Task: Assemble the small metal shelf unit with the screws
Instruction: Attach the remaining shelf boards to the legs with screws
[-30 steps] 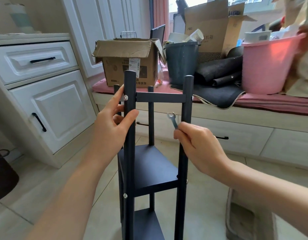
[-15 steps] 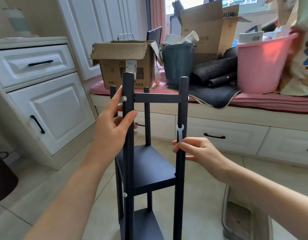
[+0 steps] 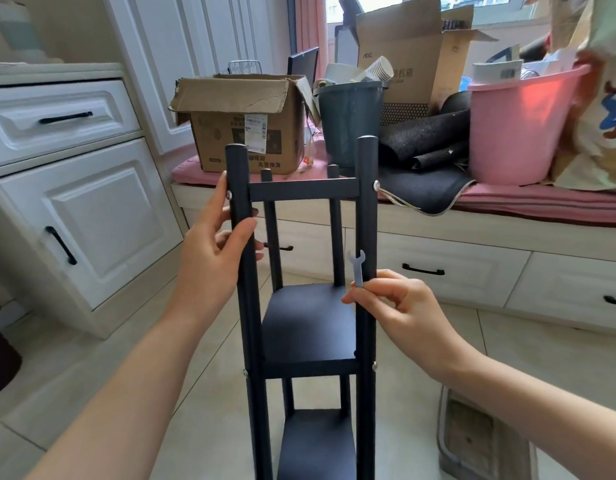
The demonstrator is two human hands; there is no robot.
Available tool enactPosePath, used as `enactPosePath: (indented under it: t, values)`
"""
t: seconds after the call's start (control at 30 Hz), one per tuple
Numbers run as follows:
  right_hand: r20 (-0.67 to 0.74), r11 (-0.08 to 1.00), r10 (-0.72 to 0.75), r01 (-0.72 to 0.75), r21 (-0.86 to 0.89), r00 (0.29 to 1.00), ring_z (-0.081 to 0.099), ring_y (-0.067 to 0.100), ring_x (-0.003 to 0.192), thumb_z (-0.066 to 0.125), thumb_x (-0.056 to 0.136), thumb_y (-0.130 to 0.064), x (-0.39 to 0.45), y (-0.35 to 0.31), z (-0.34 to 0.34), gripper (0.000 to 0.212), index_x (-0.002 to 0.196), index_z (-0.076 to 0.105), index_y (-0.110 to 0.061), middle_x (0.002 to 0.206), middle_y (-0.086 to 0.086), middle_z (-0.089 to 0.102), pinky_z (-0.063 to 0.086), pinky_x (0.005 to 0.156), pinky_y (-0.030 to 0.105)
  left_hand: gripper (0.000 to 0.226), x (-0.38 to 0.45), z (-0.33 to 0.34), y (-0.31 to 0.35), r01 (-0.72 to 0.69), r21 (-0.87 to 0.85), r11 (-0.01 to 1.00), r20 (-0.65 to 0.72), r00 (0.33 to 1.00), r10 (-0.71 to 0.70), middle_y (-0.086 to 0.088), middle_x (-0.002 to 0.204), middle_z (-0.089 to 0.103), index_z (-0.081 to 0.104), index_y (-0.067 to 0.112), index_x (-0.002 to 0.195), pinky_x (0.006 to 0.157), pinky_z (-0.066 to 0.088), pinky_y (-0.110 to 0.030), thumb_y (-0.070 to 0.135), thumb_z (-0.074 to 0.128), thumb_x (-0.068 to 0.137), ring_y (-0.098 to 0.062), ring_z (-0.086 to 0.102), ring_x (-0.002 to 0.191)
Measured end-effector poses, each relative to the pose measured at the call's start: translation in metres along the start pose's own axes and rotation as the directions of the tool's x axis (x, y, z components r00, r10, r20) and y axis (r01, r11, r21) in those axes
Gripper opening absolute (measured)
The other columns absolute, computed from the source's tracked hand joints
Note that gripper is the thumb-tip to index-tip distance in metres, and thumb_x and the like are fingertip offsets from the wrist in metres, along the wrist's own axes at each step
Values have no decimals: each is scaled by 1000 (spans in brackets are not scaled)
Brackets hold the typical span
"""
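Note:
A tall black metal shelf unit [image 3: 308, 323] stands upright on the tiled floor in front of me, with two flat shelves and an open top frame. My left hand [image 3: 213, 258] grips its front left post just below the top crossbar. My right hand [image 3: 400, 306] pinches a small flat silver wrench [image 3: 357, 268], held upright beside the front right post. Silver screw heads show at the top left joint [image 3: 229, 194], the top right joint [image 3: 376, 184] and the lower shelf corner [image 3: 374, 366].
White cabinets [image 3: 78, 216] stand to the left. Behind the shelf a window bench with drawers carries a cardboard box [image 3: 244, 126], a dark bin [image 3: 351, 123], rolled dark mats [image 3: 424, 147] and a pink bucket [image 3: 514, 126]. A grey tray [image 3: 483, 441] lies on the floor at lower right.
The wrench has turned from tilted to upright and my right hand has dropped lower beside the right post. The shelf has turned slightly, showing the top right screw. My left hand keeps its grip.

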State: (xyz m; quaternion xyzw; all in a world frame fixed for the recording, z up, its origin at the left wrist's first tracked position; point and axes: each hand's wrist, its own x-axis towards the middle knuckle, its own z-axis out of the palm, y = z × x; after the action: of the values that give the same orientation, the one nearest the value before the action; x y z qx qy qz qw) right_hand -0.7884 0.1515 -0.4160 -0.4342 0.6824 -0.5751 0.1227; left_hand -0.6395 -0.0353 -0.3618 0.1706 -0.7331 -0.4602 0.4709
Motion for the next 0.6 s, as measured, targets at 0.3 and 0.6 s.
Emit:
enactPosePath:
  t: [0.3, 0.6]
  values:
    - [-17, 997, -54, 53, -62, 998, 58, 26, 77, 67, 91, -6, -13, -9, 12, 21, 76, 78, -17, 89, 2, 63, 45, 69, 33, 49, -17, 31, 26, -270, 624, 733, -153, 878, 453, -10, 126, 56, 55, 10, 137, 104, 29, -15, 4, 66, 90, -25, 50, 118]
    - [40, 975, -144, 149, -162, 989, 59, 13, 75, 67, 90, -4, -15, -16, 21, 18, 80, 78, -13, 90, -2, 62, 45, 67, 20, 5, -22, 59, 37, 213, -3, 977, 189, 960, -209, 6, 92, 75, 68, 25, 97, 76, 55, -19, 28, 64, 96, -6, 72, 86]
